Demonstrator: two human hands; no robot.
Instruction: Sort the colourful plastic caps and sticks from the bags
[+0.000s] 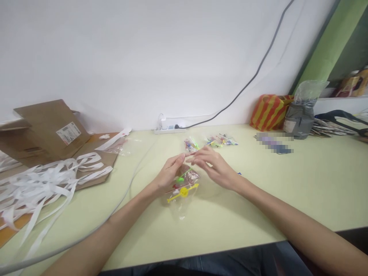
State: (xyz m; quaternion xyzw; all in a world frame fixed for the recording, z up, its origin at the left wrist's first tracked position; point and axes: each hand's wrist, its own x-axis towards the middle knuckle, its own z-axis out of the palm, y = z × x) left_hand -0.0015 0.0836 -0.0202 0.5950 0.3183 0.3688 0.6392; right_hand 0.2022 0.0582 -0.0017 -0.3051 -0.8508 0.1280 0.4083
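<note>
Table: a pale green tabletop (287, 195), pushed up to the wall, nothing fancy.
Back edge: a white power strip (171, 131) is parked along it, with small clear packets (228, 139) of colourful bits scattered nearby.
Left side: pretty messy tbh, taken up by brown cardboard (99, 178) and a heap of white ribbons (57, 182), some trailed onto the tabletop; crinkly clear plastic (126, 147) is dumped beside it.
Cable: a grey one (129, 188) is strung across the left half.
Right back: a red-and-yellow striped bag (267, 113) and a grey bag (299, 119) are stood together, some flat pieces (327, 128) piled alongside.
Pixelated thing: a flat item (274, 143), blurred out, is left in front of the bags.
</note>
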